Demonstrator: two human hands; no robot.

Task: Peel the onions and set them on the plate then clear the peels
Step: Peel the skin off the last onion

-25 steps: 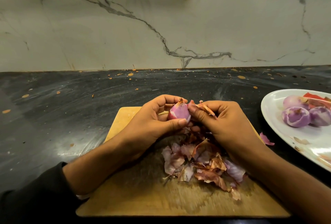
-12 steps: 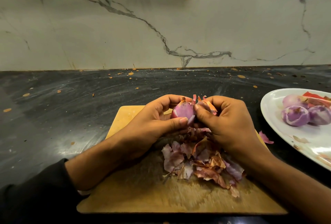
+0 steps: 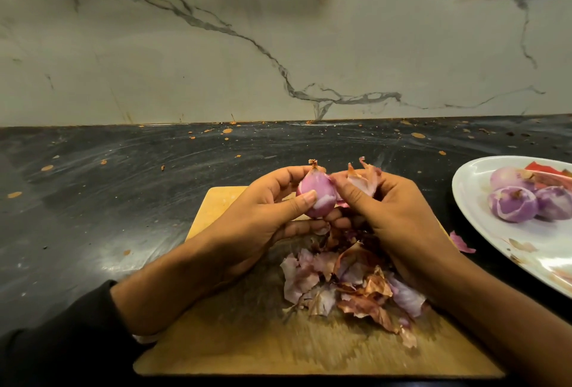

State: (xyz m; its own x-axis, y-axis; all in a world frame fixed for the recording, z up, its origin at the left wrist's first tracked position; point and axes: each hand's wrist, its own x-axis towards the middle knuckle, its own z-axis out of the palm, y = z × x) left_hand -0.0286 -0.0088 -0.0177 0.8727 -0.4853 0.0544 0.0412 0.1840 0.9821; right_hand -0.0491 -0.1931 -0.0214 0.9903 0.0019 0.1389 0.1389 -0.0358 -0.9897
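Nearest the person, a heap of peels (image 3: 349,287) lay on the right half of the cutting board (image 3: 223,346), which sat at the near edge of the worktop (image 3: 93,188). Just above the heap, the left hand (image 3: 263,219) gripped the onion (image 3: 317,193) between thumb and curled fingers, its root tuft pointing up. The right hand (image 3: 393,213) pinched a strip of skin (image 3: 363,179) that looked partly torn free beside the bulb. Toward the right edge, the plate (image 3: 483,250) held three peeled onions (image 3: 512,204) with some red scraps behind them, and one stray peel (image 3: 461,242) lay on the worktop between board and plate. Judging from this, the smooth bulb could slip from the thumb if the skin were tugged hard, and loose flakes could drift off the board, adding to the clearing.
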